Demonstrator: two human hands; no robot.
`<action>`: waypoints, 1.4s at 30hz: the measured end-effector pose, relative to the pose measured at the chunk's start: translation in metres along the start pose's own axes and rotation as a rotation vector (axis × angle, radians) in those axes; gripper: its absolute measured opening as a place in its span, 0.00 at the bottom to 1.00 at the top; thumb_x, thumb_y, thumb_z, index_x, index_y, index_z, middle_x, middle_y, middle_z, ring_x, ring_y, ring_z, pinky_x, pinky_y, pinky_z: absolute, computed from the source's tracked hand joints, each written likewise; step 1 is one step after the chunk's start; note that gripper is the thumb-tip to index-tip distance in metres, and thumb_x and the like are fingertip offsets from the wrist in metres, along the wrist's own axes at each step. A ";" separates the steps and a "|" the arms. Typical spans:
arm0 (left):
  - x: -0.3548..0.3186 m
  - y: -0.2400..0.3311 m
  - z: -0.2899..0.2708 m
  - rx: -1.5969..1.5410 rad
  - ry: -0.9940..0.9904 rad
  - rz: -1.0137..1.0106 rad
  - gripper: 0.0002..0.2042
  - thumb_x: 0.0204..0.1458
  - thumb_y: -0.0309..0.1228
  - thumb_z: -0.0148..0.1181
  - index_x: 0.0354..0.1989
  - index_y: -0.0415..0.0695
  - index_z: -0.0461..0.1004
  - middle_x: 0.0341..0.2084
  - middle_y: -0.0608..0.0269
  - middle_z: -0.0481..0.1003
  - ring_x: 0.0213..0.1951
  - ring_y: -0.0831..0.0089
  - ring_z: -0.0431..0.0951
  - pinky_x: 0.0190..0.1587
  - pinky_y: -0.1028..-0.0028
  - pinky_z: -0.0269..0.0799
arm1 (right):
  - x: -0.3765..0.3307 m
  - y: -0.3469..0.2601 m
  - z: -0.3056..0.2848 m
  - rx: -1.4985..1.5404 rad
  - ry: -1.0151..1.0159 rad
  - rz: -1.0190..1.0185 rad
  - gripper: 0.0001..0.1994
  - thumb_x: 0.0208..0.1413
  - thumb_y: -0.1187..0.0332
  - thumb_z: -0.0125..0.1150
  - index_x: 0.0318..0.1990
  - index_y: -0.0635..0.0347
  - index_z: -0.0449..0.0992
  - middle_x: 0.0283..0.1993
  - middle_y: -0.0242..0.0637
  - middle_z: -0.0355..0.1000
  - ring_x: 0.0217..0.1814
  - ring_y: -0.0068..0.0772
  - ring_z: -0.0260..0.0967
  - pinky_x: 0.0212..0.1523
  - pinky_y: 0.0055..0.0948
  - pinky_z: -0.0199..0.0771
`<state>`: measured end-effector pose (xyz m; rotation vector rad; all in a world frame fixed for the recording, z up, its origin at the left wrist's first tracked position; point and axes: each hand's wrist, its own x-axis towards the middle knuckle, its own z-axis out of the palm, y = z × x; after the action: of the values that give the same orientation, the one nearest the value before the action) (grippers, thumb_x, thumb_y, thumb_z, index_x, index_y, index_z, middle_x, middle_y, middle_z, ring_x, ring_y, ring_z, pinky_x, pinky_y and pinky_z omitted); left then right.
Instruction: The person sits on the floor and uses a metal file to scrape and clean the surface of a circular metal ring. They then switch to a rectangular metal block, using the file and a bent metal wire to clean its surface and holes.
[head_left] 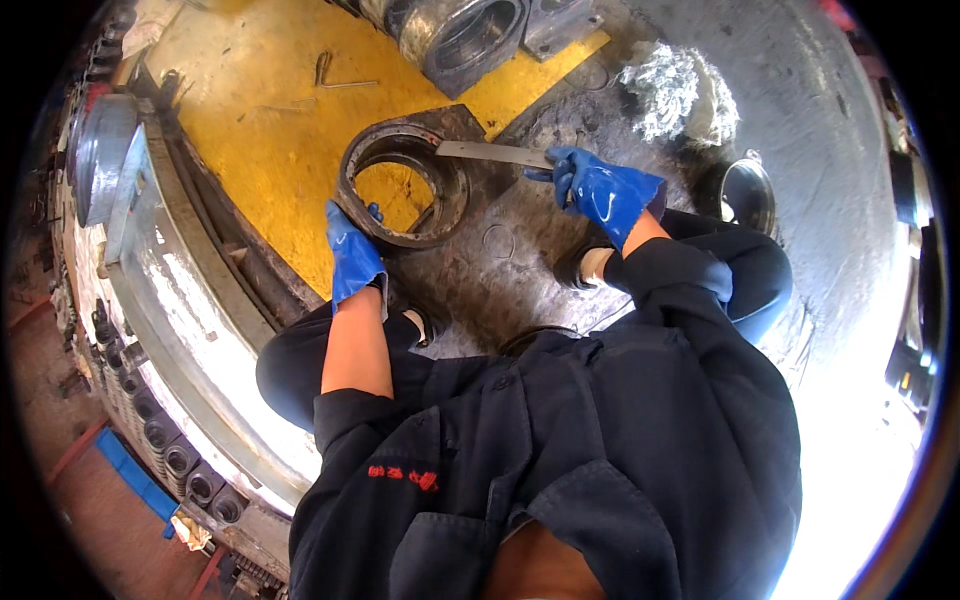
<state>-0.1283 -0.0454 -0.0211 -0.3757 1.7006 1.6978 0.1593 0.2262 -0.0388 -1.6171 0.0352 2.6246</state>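
Observation:
A dark metal housing with a large round bore (455,205) lies tilted on the floor in front of me. My left hand (352,255), in a blue rubber glove, is closed round its near-left rim, with fingertips showing inside the bore. In my right hand (600,188), gloved the same way, is one end of a long flat metal strip (495,153). The strip's far end meets the upper right rim of the bore. Whether its face is toothed like a file or smooth cannot be made out.
Yellow floor plate (260,60) spreads under the housing, with a bent metal rod (345,83) on it. Another bored metal part (455,45) lies beyond. Right of it are a white rag bundle (680,95) and a metal pot (750,190). A long steel beam (185,270) borders my left.

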 end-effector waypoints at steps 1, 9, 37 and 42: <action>0.007 -0.002 -0.006 -0.006 0.007 -0.005 0.30 0.67 0.56 0.39 0.58 0.41 0.69 0.43 0.52 0.76 0.36 0.61 0.78 0.41 0.64 0.76 | -0.001 0.001 0.001 -0.014 -0.013 0.015 0.25 0.65 0.61 0.55 0.58 0.80 0.67 0.15 0.15 0.64 0.12 0.10 0.54 0.15 0.14 0.58; 0.036 -0.006 -0.015 -0.007 0.074 -0.111 0.32 0.65 0.59 0.39 0.51 0.38 0.70 0.39 0.51 0.76 0.32 0.59 0.78 0.35 0.62 0.75 | 0.038 -0.028 0.010 -0.128 0.006 -0.056 0.12 0.66 0.62 0.53 0.46 0.59 0.76 0.16 0.18 0.65 0.11 0.09 0.56 0.10 0.14 0.56; 0.028 0.004 -0.011 0.091 0.212 -0.228 0.40 0.60 0.68 0.33 0.55 0.40 0.70 0.35 0.49 0.78 0.27 0.58 0.74 0.32 0.59 0.71 | 0.088 -0.030 0.104 -0.545 -0.297 -0.115 0.17 0.66 0.61 0.57 0.53 0.67 0.71 0.36 0.47 0.80 0.12 0.06 0.54 0.10 0.11 0.56; 0.031 0.001 0.000 0.105 0.167 -0.238 0.39 0.60 0.68 0.34 0.55 0.40 0.70 0.34 0.50 0.77 0.28 0.59 0.74 0.32 0.59 0.71 | 0.104 -0.058 0.075 -0.558 -0.218 -0.165 0.15 0.66 0.60 0.58 0.49 0.65 0.75 0.34 0.44 0.80 0.12 0.05 0.53 0.09 0.12 0.54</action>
<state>-0.1514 -0.0372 -0.0400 -0.6581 1.7765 1.4324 0.0490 0.2916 -0.0971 -1.3492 -0.8697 2.8064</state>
